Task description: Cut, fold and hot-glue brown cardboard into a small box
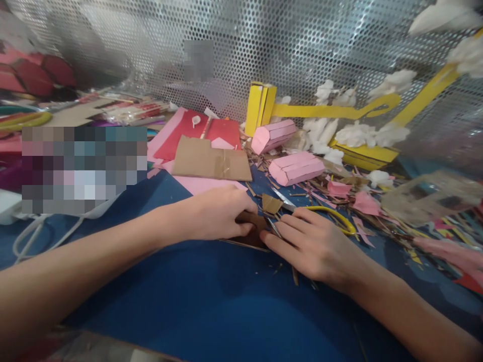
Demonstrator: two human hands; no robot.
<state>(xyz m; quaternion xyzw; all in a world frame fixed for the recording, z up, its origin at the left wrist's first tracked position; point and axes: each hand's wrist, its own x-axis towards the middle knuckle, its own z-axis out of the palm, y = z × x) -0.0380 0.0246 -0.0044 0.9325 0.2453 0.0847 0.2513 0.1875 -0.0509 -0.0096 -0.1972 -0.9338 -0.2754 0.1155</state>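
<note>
Key relation: brown cardboard piece (257, 223) sits between the two hands, low on the blue counter (188, 301). Left hand (217, 213) is at its left end, right hand (309, 244) at its right end; both touch or nearly touch it, so neither is clearly nearer. From the right hand, the piece lies to the left; from the left hand, to the right. Its near edge runs mostly left to right, right end slightly closer to the wearer. Long axis probably the same, but fingers cover too much to be sure.

Left hand: pinched narrow, thumb on the near side, fingers curled over the piece. Right hand: fingers bent around a thin metal tool (274, 228), tip pointing at the piece's right part. Tool type unclear, mostly covered.

Piece looks dark brown, flat, small next to the tan cardboard sheet (211, 160) beyond it. Full outline hidden.

Around the piece: scissors with a yellow handle (345, 221) to the right, partly behind the right hand; small tan offcut (272, 203) just beyond; pink faceted roll (296, 168) farther beyond, to the right. Thin brown strip (295, 275) on the near right side.
</note>
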